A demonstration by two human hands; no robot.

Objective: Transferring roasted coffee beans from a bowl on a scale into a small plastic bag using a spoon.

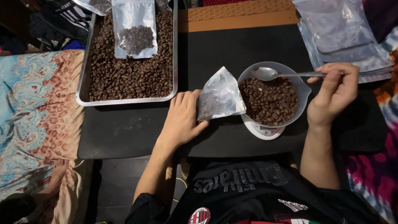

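Two hands, left hand (181, 120) fingers pinching clear pouch (219, 96), right hand (335, 94) fingers gripping spoon (286, 74) over bowl (304, 89)

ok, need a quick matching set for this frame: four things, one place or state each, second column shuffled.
1. spoon
2. clear pouch
3. metal tray
4. empty bags

a. stacked at far right
b. held by left hand
c. full of coffee beans, a filled pouch on top
d. held by right hand over the bowl

Pairs: 1-d, 2-b, 3-c, 4-a
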